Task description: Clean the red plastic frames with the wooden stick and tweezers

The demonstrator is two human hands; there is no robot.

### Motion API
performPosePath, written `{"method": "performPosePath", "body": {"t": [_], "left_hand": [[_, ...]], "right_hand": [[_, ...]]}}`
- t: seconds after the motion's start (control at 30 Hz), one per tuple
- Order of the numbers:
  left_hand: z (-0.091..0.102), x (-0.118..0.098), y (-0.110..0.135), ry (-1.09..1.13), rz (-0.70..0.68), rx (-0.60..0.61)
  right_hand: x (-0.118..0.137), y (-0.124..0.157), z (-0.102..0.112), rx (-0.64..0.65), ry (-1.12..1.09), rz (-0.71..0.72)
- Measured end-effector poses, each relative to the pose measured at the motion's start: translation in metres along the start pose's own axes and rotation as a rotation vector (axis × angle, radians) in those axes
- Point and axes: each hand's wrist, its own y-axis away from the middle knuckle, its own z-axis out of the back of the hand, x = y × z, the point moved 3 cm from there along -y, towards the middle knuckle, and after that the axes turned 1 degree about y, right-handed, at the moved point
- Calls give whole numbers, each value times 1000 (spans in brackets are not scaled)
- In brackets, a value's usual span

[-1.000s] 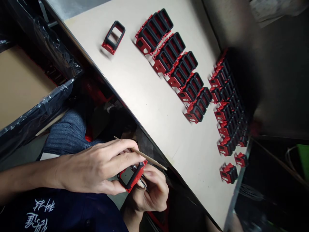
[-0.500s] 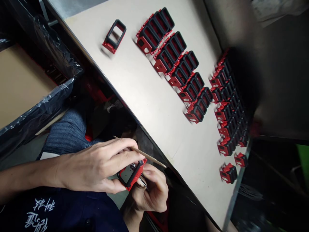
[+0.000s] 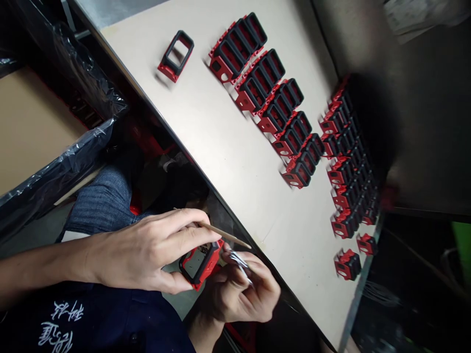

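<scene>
My left hand (image 3: 154,250) is closed on a red and black rectangular frame (image 3: 206,267), tilted below the table edge, with its opening partly visible. A thin wooden stick (image 3: 228,235) passes between the fingers of that same hand and points toward the table. Just right of the frame, my right hand (image 3: 250,289) is closed around a small, shiny metal tool (image 3: 238,261). The tool's exact kind is unclear, since the fingers cover part of it. A narrow gap separates the tool from the frame's edge.
On the pale table (image 3: 206,127) stand rows of similar red and black frames (image 3: 259,81), with a denser group (image 3: 349,166) farther right. One single frame (image 3: 176,55) stands apart at the upper left. A box lined with black plastic (image 3: 91,142) is at the left.
My right hand has moved right, away from the frame, bringing the metal tool out into view. My left hand still holds the frame and stick in nearly the same place.
</scene>
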Motion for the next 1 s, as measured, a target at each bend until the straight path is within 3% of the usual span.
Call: {"method": "performPosePath", "body": {"t": [0.07,0.2,0.27,0.53,1.0], "left_hand": [[0,-1,-1,-9,-3,7],[-1,-2,-1,-56,-32,-9],[-2,-2,-1,-64,-55,-22],[-4,-3,-1,-67,-93,-32],[-5,-4,1,-122,-109,-31]], "right_hand": [[-4,0,4,-54,1,-17],[1,3,1,159,-11,37],[8,5,-3,207,-30,79],[22,6,-12,240,1,196],[28,9,-13,230,64,180]]}}
